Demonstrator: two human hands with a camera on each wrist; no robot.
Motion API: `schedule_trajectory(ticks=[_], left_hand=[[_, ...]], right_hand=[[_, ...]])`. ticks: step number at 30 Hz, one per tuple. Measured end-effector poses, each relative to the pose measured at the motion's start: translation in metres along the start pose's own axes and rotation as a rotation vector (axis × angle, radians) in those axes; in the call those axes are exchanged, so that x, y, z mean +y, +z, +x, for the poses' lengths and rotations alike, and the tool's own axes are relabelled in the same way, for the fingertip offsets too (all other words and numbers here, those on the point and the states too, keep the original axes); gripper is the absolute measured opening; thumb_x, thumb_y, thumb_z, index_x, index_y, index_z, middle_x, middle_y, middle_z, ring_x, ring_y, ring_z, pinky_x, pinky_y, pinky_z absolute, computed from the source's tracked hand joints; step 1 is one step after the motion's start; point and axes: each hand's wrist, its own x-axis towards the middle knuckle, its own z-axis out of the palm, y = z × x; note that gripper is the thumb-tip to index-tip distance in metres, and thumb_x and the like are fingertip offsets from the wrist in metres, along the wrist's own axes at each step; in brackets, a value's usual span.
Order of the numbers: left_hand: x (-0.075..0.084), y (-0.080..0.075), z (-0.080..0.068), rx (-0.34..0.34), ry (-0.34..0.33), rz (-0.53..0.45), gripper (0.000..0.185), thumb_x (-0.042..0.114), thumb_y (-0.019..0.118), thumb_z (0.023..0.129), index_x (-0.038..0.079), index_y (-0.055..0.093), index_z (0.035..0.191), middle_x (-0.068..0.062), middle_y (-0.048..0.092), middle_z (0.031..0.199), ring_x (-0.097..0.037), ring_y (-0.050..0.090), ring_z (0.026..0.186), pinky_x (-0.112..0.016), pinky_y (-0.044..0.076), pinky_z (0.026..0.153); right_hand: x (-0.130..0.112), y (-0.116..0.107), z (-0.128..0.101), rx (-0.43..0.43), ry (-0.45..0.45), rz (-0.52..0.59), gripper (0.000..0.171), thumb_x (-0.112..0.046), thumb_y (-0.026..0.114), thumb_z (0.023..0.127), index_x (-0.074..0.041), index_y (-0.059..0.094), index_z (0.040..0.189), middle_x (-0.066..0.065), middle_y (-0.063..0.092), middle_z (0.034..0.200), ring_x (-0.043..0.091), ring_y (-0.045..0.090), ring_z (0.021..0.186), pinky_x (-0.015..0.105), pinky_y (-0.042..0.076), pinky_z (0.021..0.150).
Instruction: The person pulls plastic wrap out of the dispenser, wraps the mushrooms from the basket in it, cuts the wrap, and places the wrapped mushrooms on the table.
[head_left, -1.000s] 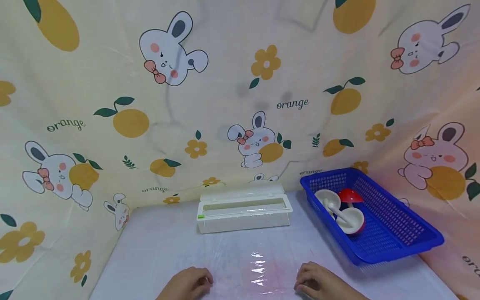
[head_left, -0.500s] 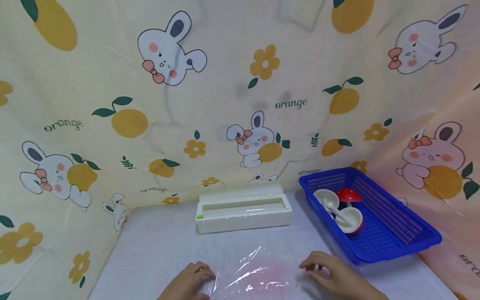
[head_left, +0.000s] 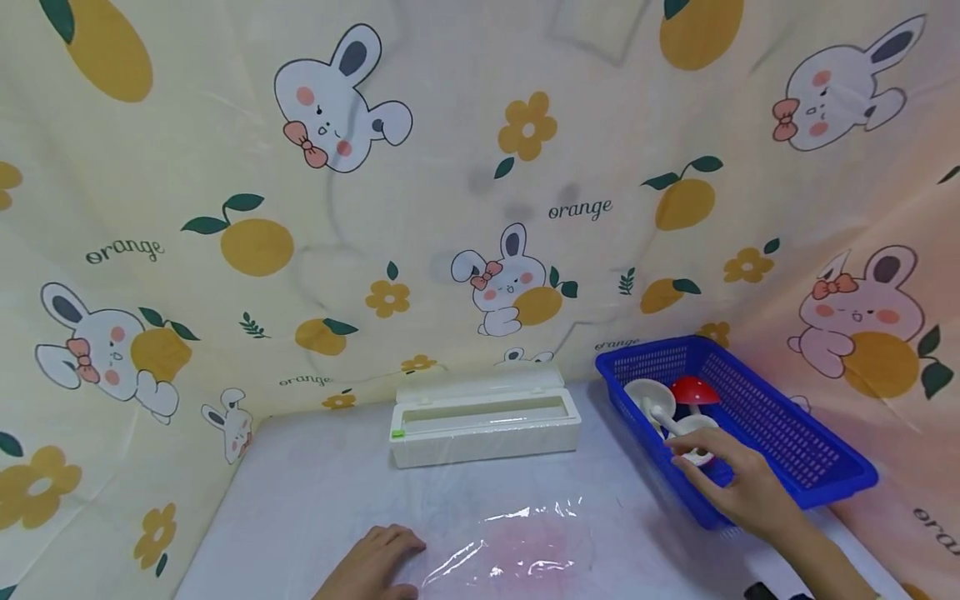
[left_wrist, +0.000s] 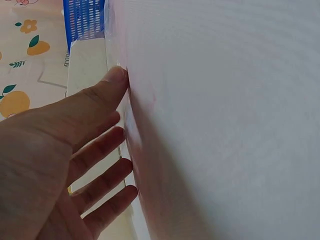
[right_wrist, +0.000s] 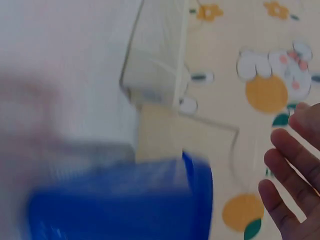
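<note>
Over the blue basket (head_left: 787, 433) at the worktop's right, our right hand (head_left: 738, 483) reaches with a loose, empty grip toward the white mushroom toys (head_left: 663, 408). Our left hand (head_left: 375, 562) lies flat beside the plastic film (head_left: 517, 542); unpinned, it may crumple.

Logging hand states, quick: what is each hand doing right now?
Left hand: open, fingers straight, pressing the sheet of cling film on the table.
Right hand: open, holding nothing, reaching over the blue basket.
</note>
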Motion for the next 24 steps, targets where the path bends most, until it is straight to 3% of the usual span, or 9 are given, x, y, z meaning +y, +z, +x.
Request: schedule_trajectory(ticks=[2,5,8,10,12,15,24], left_hand=[[-0.001,0.001,-0.001,0.023,0.024,0.021,0.047,0.044,0.084,0.09,0.023,0.07,0.13,0.008,0.065,0.13,-0.019,0.058,0.122,-0.047,0.05,0.109],[-0.003,0.002,-0.001,0.033,0.041,0.026,0.046,0.043,0.084,0.091,0.023,0.07,0.13,0.008,0.065,0.13,-0.019,0.058,0.121,-0.046,0.05,0.108],[-0.003,0.001,-0.001,0.036,0.043,0.016,0.045,0.042,0.084,0.091,0.023,0.071,0.129,0.008,0.065,0.129,-0.018,0.058,0.12,-0.046,0.051,0.108],[-0.002,0.001,-0.001,0.043,0.051,0.015,0.045,0.04,0.085,0.09,0.022,0.071,0.129,0.008,0.065,0.129,-0.019,0.058,0.12,-0.046,0.051,0.107],[-0.001,0.0,-0.001,0.038,0.042,0.01,0.045,0.04,0.085,0.09,0.022,0.071,0.129,0.008,0.065,0.129,-0.019,0.058,0.119,-0.046,0.051,0.107],[0.0,0.0,0.0,0.031,0.029,0.009,0.045,0.041,0.085,0.091,0.023,0.071,0.129,0.008,0.065,0.129,-0.019,0.057,0.119,-0.046,0.051,0.107],[-0.001,0.0,-0.002,0.07,0.069,0.021,0.045,0.039,0.087,0.089,0.022,0.071,0.127,0.008,0.065,0.127,-0.018,0.057,0.115,-0.043,0.051,0.104]], right_hand=[[0.009,-0.007,0.003,0.016,0.033,-0.041,0.055,0.013,0.091,0.074,-0.016,0.077,0.118,0.001,0.076,0.108,0.0,0.064,0.094,0.005,0.049,0.083],[0.025,-0.016,0.006,0.006,0.065,-0.106,0.055,0.008,0.092,0.075,-0.013,0.074,0.123,0.004,0.074,0.111,-0.003,0.06,0.098,0.001,0.045,0.088],[0.039,-0.023,0.006,-0.029,0.116,-0.156,0.059,-0.002,0.094,0.078,-0.01,0.07,0.132,0.005,0.073,0.116,0.005,0.061,0.107,0.0,0.039,0.094],[0.047,-0.025,0.006,-0.071,0.165,-0.166,0.063,-0.008,0.095,0.08,-0.008,0.067,0.137,0.011,0.071,0.12,0.019,0.062,0.113,0.017,0.052,0.101],[0.054,-0.028,0.005,-0.123,0.224,-0.166,0.067,-0.015,0.095,0.082,-0.005,0.063,0.14,0.018,0.067,0.128,0.036,0.06,0.118,0.046,0.058,0.103],[0.065,-0.03,0.003,-0.214,0.292,-0.155,0.077,-0.022,0.095,0.083,0.001,0.055,0.145,0.03,0.058,0.137,0.054,0.052,0.124,0.083,0.044,0.091],[0.088,-0.034,0.002,-0.433,0.467,-0.136,0.112,-0.036,0.097,0.079,0.008,0.031,0.159,0.044,0.037,0.151,0.068,0.037,0.133,0.087,0.037,0.097]])
